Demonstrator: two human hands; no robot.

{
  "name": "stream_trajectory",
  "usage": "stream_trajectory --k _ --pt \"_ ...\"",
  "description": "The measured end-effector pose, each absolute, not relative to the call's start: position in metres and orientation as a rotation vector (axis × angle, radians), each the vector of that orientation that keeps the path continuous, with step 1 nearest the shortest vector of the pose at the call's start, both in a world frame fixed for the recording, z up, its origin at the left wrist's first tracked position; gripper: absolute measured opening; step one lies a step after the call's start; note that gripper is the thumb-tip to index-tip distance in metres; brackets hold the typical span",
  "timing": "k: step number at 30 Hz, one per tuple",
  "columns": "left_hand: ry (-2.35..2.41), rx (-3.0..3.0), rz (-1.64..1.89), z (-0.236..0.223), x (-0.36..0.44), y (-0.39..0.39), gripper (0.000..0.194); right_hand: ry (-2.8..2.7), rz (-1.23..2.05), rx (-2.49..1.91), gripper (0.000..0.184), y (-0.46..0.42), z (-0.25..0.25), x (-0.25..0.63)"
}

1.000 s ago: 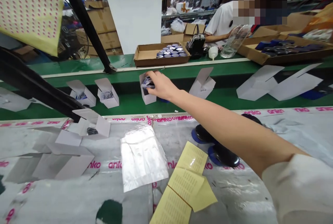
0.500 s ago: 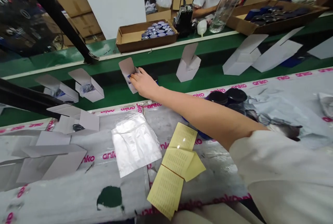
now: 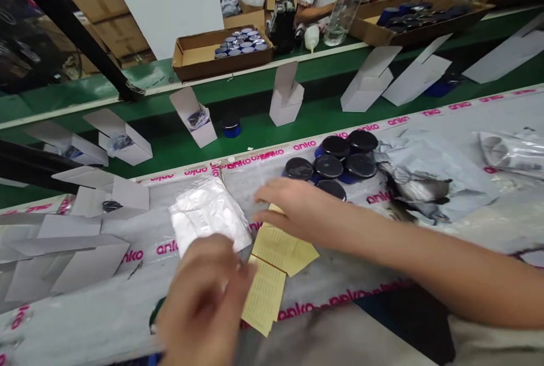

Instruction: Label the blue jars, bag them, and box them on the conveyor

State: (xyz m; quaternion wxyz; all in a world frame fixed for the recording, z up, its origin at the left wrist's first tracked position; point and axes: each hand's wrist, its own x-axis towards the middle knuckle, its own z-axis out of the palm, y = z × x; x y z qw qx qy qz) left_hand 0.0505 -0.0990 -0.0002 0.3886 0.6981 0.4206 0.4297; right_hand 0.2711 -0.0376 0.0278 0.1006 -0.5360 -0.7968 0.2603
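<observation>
My right hand (image 3: pixel 289 207) hovers over the top of the yellow printed sheets (image 3: pixel 266 289), with its fingers stretched out and apart from the thumb; I see nothing in it. Low in front, my left hand (image 3: pixel 204 298) is smeared by motion, its fingers curled beside the sheets, and what they may hold does not show. Just beyond lies a stack of clear plastic bags (image 3: pixel 208 210). Several blue jars with black lids (image 3: pixel 328 166) stand together past my right hand. On the green belt, an upright open white box (image 3: pixel 193 119) has a bagged blue thing in its mouth.
One blue jar (image 3: pixel 230 127) stands on the green belt (image 3: pixel 250 128). More white boxes (image 3: pixel 287 94) line it, and an open white box (image 3: pixel 113 199) sits at left. Behind are a carton of jars (image 3: pixel 221 68) and a co-worker's arm (image 3: pixel 314 12). A torn grey bag (image 3: pixel 425 179) lies at right.
My right hand has left the white box on the belt and come back over the yellow sheets. My left hand has entered from below. The view has shifted, uncovering the jars.
</observation>
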Motion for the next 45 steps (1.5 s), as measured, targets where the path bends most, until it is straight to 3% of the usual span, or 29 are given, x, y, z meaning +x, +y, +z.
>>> stream_trajectory --k 3,7,9,13,15,29,38,45 --pt "0.985 1.861 0.753 -0.018 0.073 -0.056 0.035 -2.082 0.987 -1.608 0.033 -0.082 -0.002 0.284" --pt "0.97 1.928 0.448 -0.04 0.088 -0.034 0.062 -1.693 1.166 -1.653 0.03 -0.098 -0.031 0.284" --pt "1.005 1.912 0.396 -0.043 0.09 -0.033 0.055 -1.57 1.227 -1.599 0.023 -0.096 -0.035 0.284" --pt "0.933 1.854 0.367 -0.04 0.088 -0.032 0.014 -1.544 1.21 -1.58 0.018 -0.093 -0.034 0.288" --pt "0.87 1.864 0.383 -0.038 0.086 -0.031 0.006 -1.619 1.157 -1.597 0.015 -0.094 -0.032 0.29" --pt "0.83 1.979 0.34 -0.033 0.083 -0.032 0.022 -2.131 0.507 -1.37 0.011 -0.099 -0.029 0.289" --pt "0.804 2.04 0.255 -0.036 0.081 -0.034 0.03 -2.092 0.62 -1.417 0.012 -0.094 -0.029 0.288" --pt "0.844 1.984 0.258 -0.035 0.082 -0.034 0.035 -2.173 0.373 -1.271 0.012 -0.103 -0.033 0.289"
